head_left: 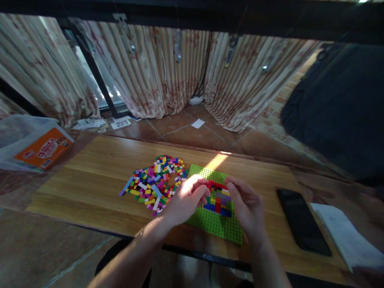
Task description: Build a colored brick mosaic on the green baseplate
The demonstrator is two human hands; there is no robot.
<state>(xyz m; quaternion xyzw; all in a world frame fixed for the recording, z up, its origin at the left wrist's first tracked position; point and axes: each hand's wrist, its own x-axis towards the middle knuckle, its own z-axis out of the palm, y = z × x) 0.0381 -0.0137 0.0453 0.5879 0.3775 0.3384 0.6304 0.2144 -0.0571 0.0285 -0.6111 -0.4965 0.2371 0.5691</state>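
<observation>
A long red toy brick (218,185) spans the gap between my two hands, over the far edge of a multicoloured brick build. My left hand (190,196) is closed, with thumb and fingers pinched at the brick's left end. At its right end, the fingertips of my right hand (247,202) are pinched too. The build (218,203) shows blue, red, yellow, orange and purple bricks on a green studded baseplate (216,228). My hands hide parts of the baseplate and build. Left of the baseplate lies a loose pile of small coloured bricks (156,182).
The wooden table (90,176) carries a black phone (303,222) at the right, beside white paper (349,236). A clear plastic box with an orange label (45,148) stands at the far left. Curtains (162,72) hang beyond the table, and a dark bar crosses the top.
</observation>
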